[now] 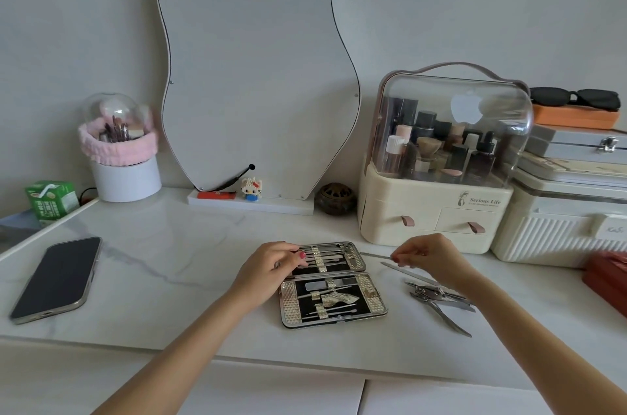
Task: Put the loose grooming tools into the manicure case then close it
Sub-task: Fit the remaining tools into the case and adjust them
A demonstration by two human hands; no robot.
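1. The right hand [431,257] pinches one end of a thin metal tool [375,255], perhaps a file or pusher, held just right of the open manicure case [330,284]. A fingertip grip on a slim, smooth shaft could let it swivel or slip onto the surface [169,262].
2. The left hand [274,263] rests on the case's far half, fingers curled over its left edge, steadying it. If that hand lifts, pushing a tool under a tight elastic loop could slide the case.
3. Loose pieces lie right of the case, under the right forearm: a nail file [405,272], then nippers and clippers [441,301] heaped together. The forearm could brush them away.
4. A tool seated crooked or proud of its loop could stop the case from closing.
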